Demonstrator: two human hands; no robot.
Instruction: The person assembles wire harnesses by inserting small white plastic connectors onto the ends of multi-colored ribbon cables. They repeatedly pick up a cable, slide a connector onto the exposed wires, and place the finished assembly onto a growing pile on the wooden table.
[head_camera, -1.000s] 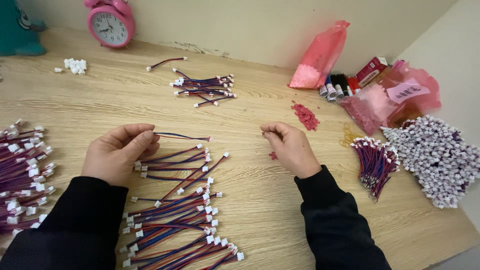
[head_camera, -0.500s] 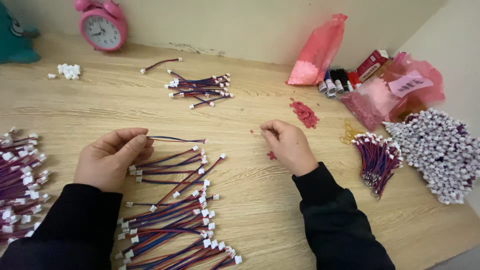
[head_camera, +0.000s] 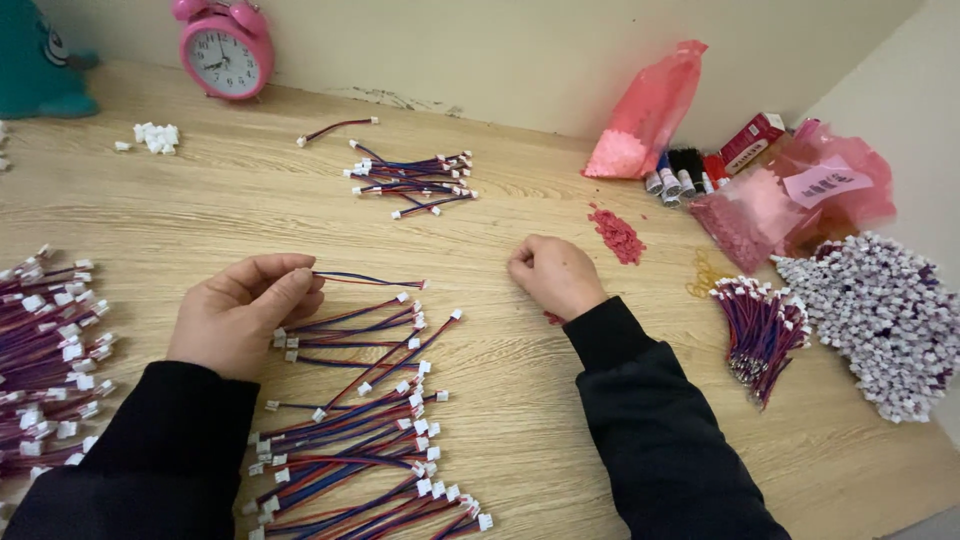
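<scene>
While the left hand (head_camera: 243, 315) sits palm-down on the desk (head_camera: 520, 400) with its fingers curled, its thumb and forefinger are pinched on one end of a short red-and-blue wire lead (head_camera: 365, 280), which runs off to the right, about level, and ends in a small white plug. The forearm in a black sleeve comes in from the bottom left corner.

The right hand (head_camera: 553, 273) is well apart from it, over toward the middle of the desk, knuckles up and fingers tucked under into a loose fist. Honestly can't tell if it's got anything inside, the fingertips are hidden. A little scatter of red bits (head_camera: 617, 235) lies just beside it on the far side, and a couple more peek out from under the wrist.

Right below the held lead there's a spread of finished leads (head_camera: 365, 420) fanned out across the desk, white plugs mostly pointing right, reaching down to the bottom edge. Another heap of leads (head_camera: 45, 350) sits at the far left, a smaller bunch (head_camera: 410, 180) further back, and a bundle (head_camera: 760, 330) to the right next to a big pile of white connectors (head_camera: 880, 320). Pink bags (head_camera: 650, 110) and a pink alarm clock (head_camera: 225, 45) line the back wall.
</scene>
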